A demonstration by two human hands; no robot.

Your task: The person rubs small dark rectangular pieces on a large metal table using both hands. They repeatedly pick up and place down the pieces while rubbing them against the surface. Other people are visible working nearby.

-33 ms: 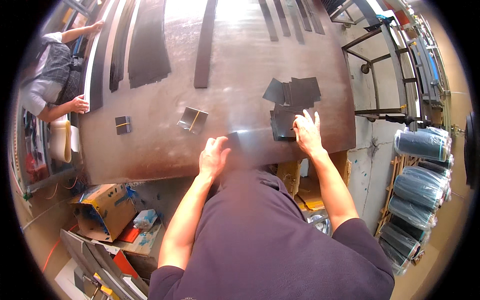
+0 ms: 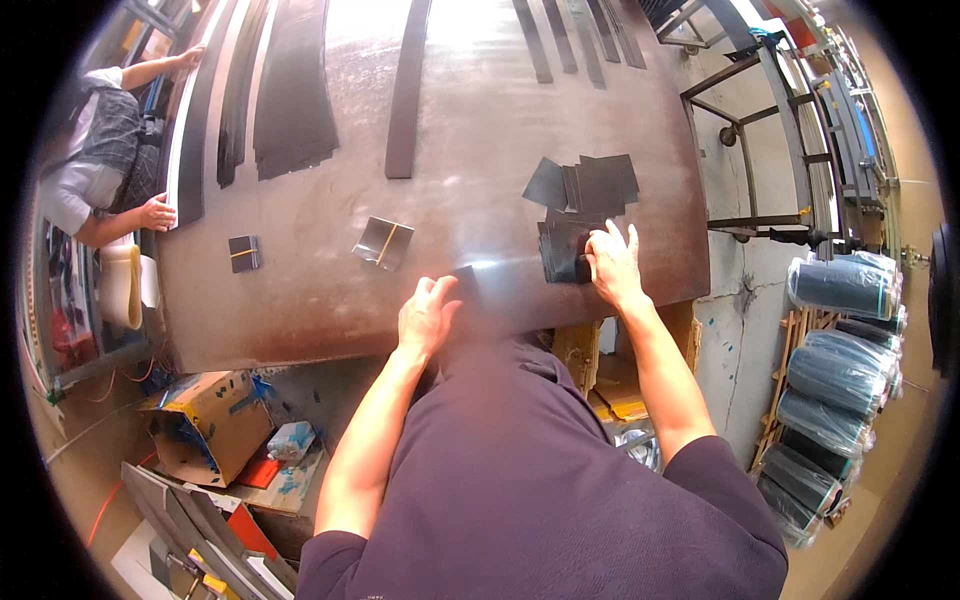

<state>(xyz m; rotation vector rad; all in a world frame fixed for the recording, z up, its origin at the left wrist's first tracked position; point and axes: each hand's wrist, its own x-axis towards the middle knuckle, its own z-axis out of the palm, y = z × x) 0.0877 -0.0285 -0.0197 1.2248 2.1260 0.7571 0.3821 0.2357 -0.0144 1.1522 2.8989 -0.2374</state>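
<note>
My left hand (image 2: 430,315) is near the table's front edge, its fingers closed on the left side of a dark square sheet (image 2: 466,284); glare and blur hide part of it. To the right, my right hand (image 2: 615,265) has thumb and forefinger pinched at the edge of a loose pile of dark square sheets (image 2: 565,250), other fingers raised. More dark squares (image 2: 607,182) lie fanned out just behind that pile. Left of my left hand is a banded stack of squares (image 2: 383,243), with a yellow band around it. A smaller banded stack (image 2: 244,253) sits farther left.
Long dark strips (image 2: 408,100) lie across the brown table (image 2: 300,310). A co-worker (image 2: 105,150) handles strips at the left edge. Below left is a cardboard box (image 2: 210,425). At the right stand a metal rack (image 2: 750,140) and plastic-wrapped rolls (image 2: 835,360).
</note>
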